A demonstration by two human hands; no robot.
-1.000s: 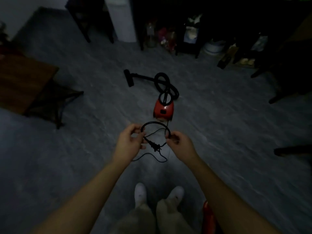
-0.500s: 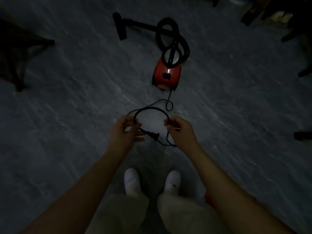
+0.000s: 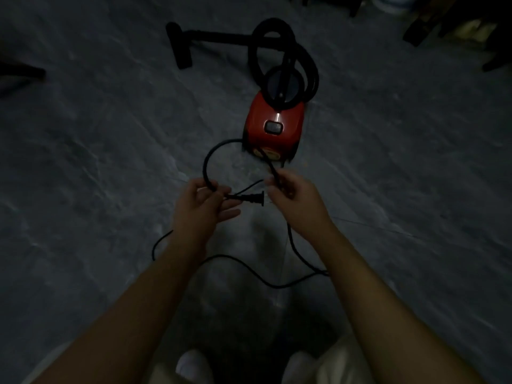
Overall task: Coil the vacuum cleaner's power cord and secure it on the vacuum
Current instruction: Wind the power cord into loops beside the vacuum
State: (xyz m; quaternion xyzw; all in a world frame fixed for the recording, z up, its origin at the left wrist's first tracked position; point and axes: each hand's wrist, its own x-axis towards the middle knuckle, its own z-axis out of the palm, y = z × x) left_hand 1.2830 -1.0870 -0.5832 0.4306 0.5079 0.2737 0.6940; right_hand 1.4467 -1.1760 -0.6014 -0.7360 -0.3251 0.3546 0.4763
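L hand (image 3: 202,209) grips the power cord (image 3: 206,164) right behind the plug (image 3: 250,199). Thumb + upper fingers (image 3: 219,189) are curled round it, lower fingers stick out loose to the R. The plug lies approx. level, long axis L-to-R, prongs aimed at the R hand (image 3: 293,202) and just short of it. R hand pinches another stretch of cord btw. thumb and forefinger, its other fingers curled under.

Key relation: from the L hand the cord arcs up and away in one open loop toward the near L corner of the vacuum (image 3: 274,115). The strand in the R hand runs up to the vacuum's near face. Too dark to tell how the two join.

The slack drops below the R hand, sags toward the person's feet, crosses under the L forearm and comes out on the L over the floor (image 3: 83,162). So the uncoiled length lies below and behind the hands and the vacuum lies ahead. R hand is the nearer one, just short of the vacuum's near face.

Probably the next gather needs the R hand to run down the slack and feed it to the L, which acts as holder.

The vacuum is red and sits on the floor. Black hose (image 3: 273,23) is looped over its top, nozzle (image 3: 178,48) off to the L.

Writing: dark panel on top, yellowish marks on the near face, nothing legible, no brand readable.
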